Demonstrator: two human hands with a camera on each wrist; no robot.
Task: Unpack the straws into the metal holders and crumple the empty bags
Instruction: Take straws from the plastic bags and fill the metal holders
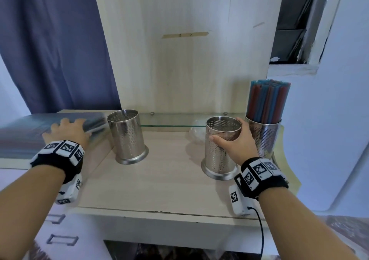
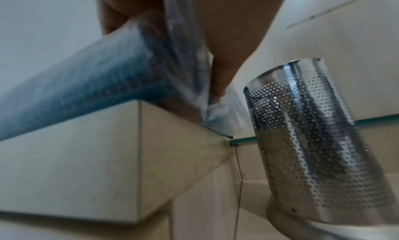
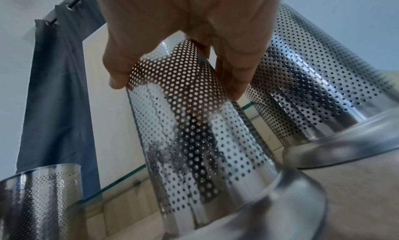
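Head view: three perforated metal holders are seen standing upright on a pale wooden desk (image 1: 159, 190). The middle holder (image 1: 221, 146) is gripped near its rim by the right hand (image 1: 237, 144), thumb on the near side and fingers curled round the far side; the same grip is shown in the right wrist view (image 3: 194, 107). Just beside it, the right holder (image 1: 263, 138) is filled with red and blue straws (image 1: 267, 102) pointing straight up. The left holder (image 1: 125, 138) is empty. On a raised ledge at the left, a bag of straws (image 1: 24, 132) is laid flat, its long axis running left to right, one end beside the left holder. The left hand (image 1: 65, 132) is rested on it with fingers spread; in the left wrist view the plastic (image 2: 183, 59) is seen pinched at that end.
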